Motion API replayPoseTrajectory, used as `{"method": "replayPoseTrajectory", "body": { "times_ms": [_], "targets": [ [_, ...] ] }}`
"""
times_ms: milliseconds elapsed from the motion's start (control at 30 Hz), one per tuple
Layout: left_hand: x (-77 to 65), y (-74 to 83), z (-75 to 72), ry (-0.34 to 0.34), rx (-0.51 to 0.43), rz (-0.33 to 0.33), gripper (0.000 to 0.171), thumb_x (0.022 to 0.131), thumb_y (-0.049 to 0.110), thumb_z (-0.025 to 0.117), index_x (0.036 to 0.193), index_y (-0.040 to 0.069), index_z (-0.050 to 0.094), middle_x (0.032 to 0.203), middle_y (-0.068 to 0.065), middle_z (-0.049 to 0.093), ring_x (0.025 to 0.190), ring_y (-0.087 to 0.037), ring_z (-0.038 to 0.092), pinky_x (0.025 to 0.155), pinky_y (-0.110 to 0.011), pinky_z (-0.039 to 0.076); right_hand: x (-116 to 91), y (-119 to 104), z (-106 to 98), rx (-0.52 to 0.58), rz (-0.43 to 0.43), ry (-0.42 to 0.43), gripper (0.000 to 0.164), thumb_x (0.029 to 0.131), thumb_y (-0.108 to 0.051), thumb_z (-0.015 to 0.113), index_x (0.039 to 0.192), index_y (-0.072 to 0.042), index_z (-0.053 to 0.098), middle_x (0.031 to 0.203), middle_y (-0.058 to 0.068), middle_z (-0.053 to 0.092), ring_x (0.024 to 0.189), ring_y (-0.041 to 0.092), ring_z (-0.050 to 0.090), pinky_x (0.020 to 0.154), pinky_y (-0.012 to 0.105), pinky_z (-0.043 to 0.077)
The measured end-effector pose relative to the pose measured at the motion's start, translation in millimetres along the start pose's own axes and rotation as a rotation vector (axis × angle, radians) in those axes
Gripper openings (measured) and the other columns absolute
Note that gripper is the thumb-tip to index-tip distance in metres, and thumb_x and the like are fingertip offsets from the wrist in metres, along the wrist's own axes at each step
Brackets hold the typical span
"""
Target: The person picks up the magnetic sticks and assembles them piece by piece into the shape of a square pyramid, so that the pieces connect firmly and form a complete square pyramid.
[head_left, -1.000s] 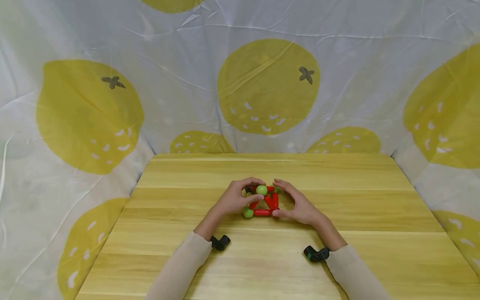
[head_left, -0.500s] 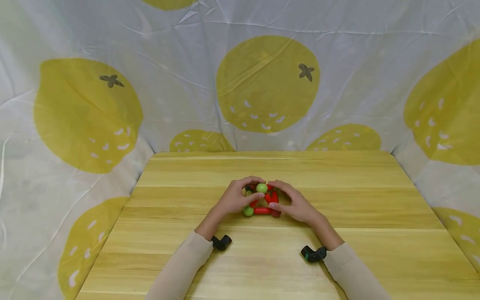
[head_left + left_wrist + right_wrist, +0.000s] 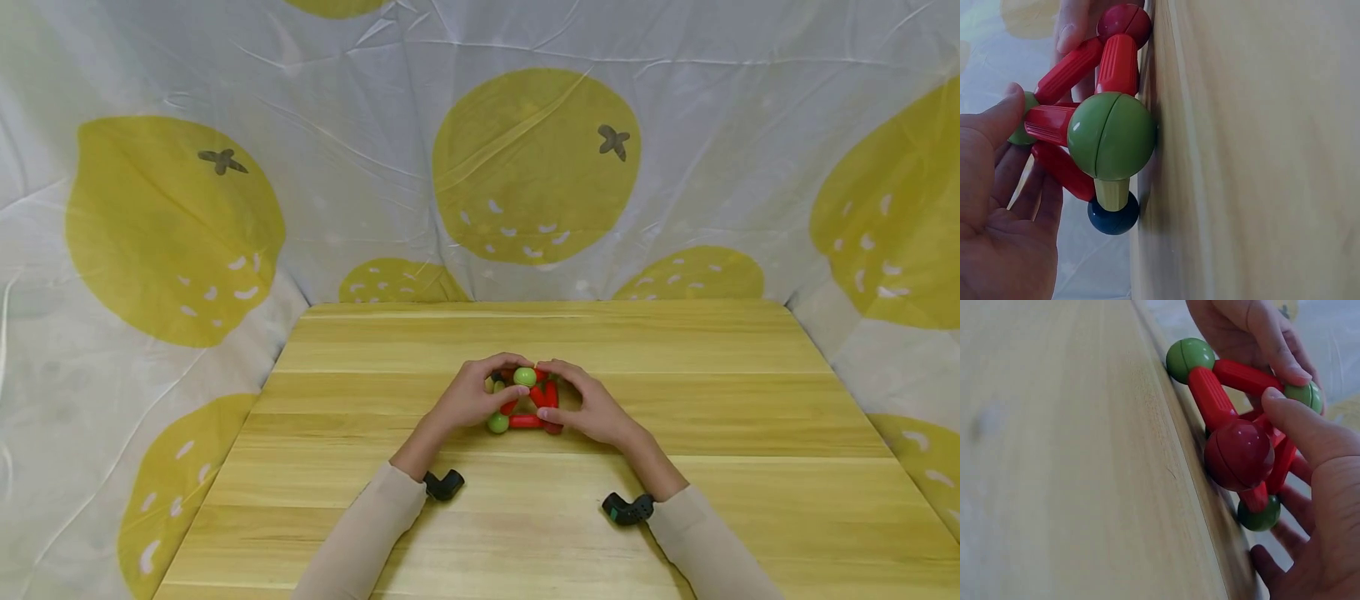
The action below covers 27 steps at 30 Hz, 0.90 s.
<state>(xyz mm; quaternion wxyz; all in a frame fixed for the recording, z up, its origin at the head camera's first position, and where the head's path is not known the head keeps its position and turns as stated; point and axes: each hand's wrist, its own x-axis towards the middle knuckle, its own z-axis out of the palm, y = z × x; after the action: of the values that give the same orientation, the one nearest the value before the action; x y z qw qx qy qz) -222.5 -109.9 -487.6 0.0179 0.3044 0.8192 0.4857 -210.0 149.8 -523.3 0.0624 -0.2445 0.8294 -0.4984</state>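
Note:
A pyramid of magnetic building sticks and balls [image 3: 527,422] stands on the table, built of red sticks, a yellow-green stick [image 3: 1111,194] and balls. Green ball [image 3: 524,377] forms its top; dark red ball [image 3: 1239,455], dark blue ball [image 3: 1113,213] and green balls mark the base corners. My left hand [image 3: 471,395] pinches the top ball between thumb and fingers. From the other side, my right hand [image 3: 597,407] curves round the pyramid, thumb at the slanting red sticks and fingers behind. Fingers partly hide the back of the pyramid in the head view.
The wooden table [image 3: 375,350] reaches back to a white curtain [image 3: 360,167] printed with yellow lemons, which also hangs on both sides. Black wrist cameras [image 3: 444,485] sit at both cuffs.
My right hand has come inward; its thumb has gone from the dark red corner ball up to the red sticks, its fingertips closer to the top. The left hand keeps its pinch.

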Motion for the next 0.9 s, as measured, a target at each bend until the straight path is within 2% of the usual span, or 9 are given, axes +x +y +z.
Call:
{"method": "replayPoseTrajectory", "body": {
  "times_ms": [167, 267, 400, 533, 733, 900],
  "targets": [
    [-0.6, 0.0, -0.5, -0.009, 0.017, 0.009, 0.035, 0.095, 0.032, 0.076, 0.128, 0.027, 0.068, 0.118, 0.01, 0.073, 0.104, -0.016, 0.069, 0.096, -0.044, 0.056, -0.1, -1.3, -0.1, -0.008, -0.004, -0.004, 0.066, 0.092, -0.037, 0.079, 0.151, -0.033, 0.049, 0.161, -0.002, 0.043, 0.157, 0.034, 0.025, 0.124, 0.067, 0.02],
    [-1.0, -0.7, -2.0, -0.019, 0.052, 0.012, 0.045, 0.092, 0.035, 0.078, 0.134, 0.025, 0.066, 0.124, 0.009, 0.071, 0.109, -0.017, 0.068, 0.1, -0.043, 0.055, -0.4, -1.8, -0.2, -0.008, -0.003, -0.005, 0.067, 0.092, -0.037, 0.079, 0.152, -0.031, 0.048, 0.161, 0.0, 0.042, 0.157, 0.035, 0.026, 0.123, 0.067, 0.02],
    [-2.9, -2.7, -5.1, -0.014, 0.129, -0.022, 0.056, 0.087, 0.041, 0.083, 0.137, 0.022, 0.065, 0.126, 0.01, 0.07, 0.115, -0.019, 0.067, 0.107, -0.044, 0.052, -0.5, -1.6, -0.3, -0.013, -0.002, -0.009, 0.067, 0.093, -0.037, 0.078, 0.152, -0.031, 0.048, 0.162, 0.002, 0.041, 0.156, 0.035, 0.026, 0.123, 0.067, 0.021],
    [-4.7, -4.4, -7.1, -0.028, 0.16, -0.061, 0.049, 0.088, 0.043, 0.082, 0.131, 0.024, 0.068, 0.119, 0.012, 0.071, 0.112, -0.015, 0.067, 0.108, -0.041, 0.05, -0.6, -1.3, -0.5, -0.012, -0.003, -0.011, 0.066, 0.093, -0.037, 0.078, 0.152, -0.032, 0.048, 0.162, 0.002, 0.041, 0.156, 0.035, 0.027, 0.123, 0.067, 0.022],
    [-4.5, -5.8, -7.0, -0.038, 0.149, -0.055, 0.044, 0.09, 0.041, 0.08, 0.129, 0.024, 0.069, 0.117, 0.013, 0.071, 0.11, -0.01, 0.067, 0.108, -0.035, 0.051, -0.7, -0.5, 0.1, -0.006, 0.001, -0.013, 0.066, 0.093, -0.037, 0.078, 0.151, -0.034, 0.047, 0.162, 0.002, 0.04, 0.156, 0.035, 0.026, 0.123, 0.067, 0.022],
    [-4.7, -9.4, -7.6, -0.035, 0.144, -0.05, 0.045, 0.091, 0.04, 0.08, 0.131, 0.023, 0.069, 0.122, 0.011, 0.071, 0.115, -0.01, 0.066, 0.11, -0.036, 0.049, -1.7, 0.2, -1.0, -0.035, -0.013, -0.026, 0.08, 0.084, -0.041, 0.086, 0.153, -0.036, 0.045, 0.164, 0.002, 0.038, 0.156, 0.036, 0.026, 0.122, 0.068, 0.023]
  ]
}}
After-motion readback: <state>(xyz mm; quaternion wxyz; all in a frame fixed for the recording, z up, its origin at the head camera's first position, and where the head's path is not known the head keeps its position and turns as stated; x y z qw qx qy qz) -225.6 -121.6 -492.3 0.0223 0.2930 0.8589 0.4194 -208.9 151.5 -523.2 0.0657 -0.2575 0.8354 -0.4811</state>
